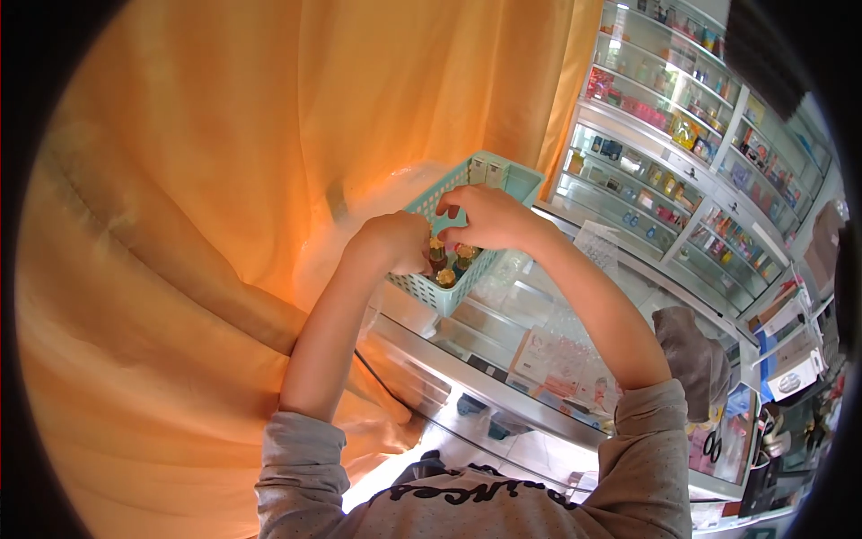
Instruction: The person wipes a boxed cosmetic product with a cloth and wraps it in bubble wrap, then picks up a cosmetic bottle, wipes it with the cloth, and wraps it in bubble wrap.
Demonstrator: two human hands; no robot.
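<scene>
A mint-green plastic basket point(452, 300) with perforated sides sits on the glass counter. Near its front end stand several small bottles point(446, 278) with yellow flower-shaped tops. Small pale boxes point(488, 172) are at its far end. My left hand point(392, 242) bends over the basket's left side, its fingers curled down beside the bottles; the fingertips are partly hidden, and what they grip cannot be made out. Over the basket's middle, my right hand point(489, 218) curves with thumb and fingers apart, with no object visible between them.
An orange curtain point(197, 180) hangs along the left, close to my left arm. Clear bubble wrap point(512, 278) lies beside the basket. Glass shelves point(660, 117) with many goods stand at back right. A grey cloth point(691, 359) and black-handled scissors point(712, 445) are right of my right arm.
</scene>
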